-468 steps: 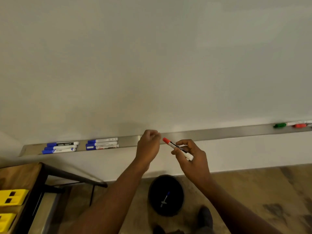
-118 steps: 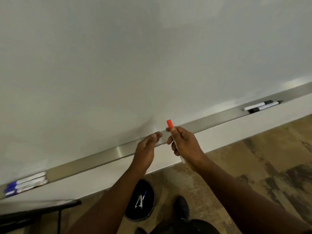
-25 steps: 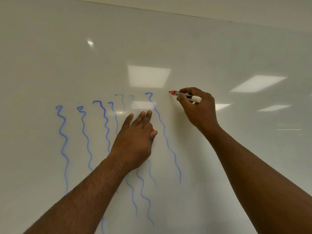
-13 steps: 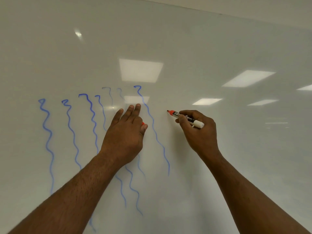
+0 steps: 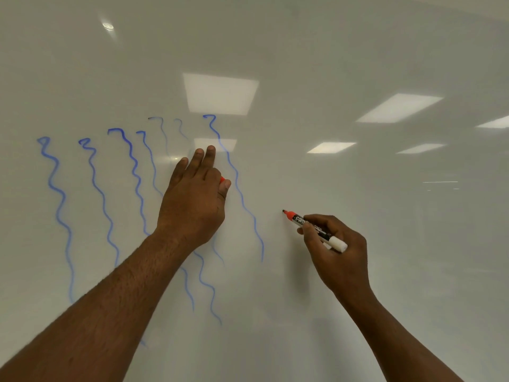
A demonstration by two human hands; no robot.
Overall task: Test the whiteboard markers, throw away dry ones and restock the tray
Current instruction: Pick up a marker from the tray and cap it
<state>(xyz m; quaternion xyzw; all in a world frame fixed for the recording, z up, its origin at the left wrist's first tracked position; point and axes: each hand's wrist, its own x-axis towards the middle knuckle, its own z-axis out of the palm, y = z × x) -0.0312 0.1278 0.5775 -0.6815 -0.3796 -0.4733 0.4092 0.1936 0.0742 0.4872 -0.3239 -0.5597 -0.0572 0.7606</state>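
Fingers (image 5: pixel 309 232) of the right hand (image 5: pixel 338 257) pinch the uncapped red marker (image 5: pixel 315 229), tip at the whiteboard (image 5: pixel 358 64).

Your whiteboard (image 5: pixel 358 64) is smooth and glossy, mirroring the ceiling panels. The marker (image 5: pixel 316 230) you hold looks like smooth plastic: a red collar, a black printed label, a slightly shiny white end. The blue wavy lines (image 5: pixel 57 202) dry matt on the gloss.

Glossy white wall surface (image 5: pixel 385 37) — reflecting rectangular ceiling light panels (image 5: pixel 220 93) and one round spot (image 5: pixel 107 25).
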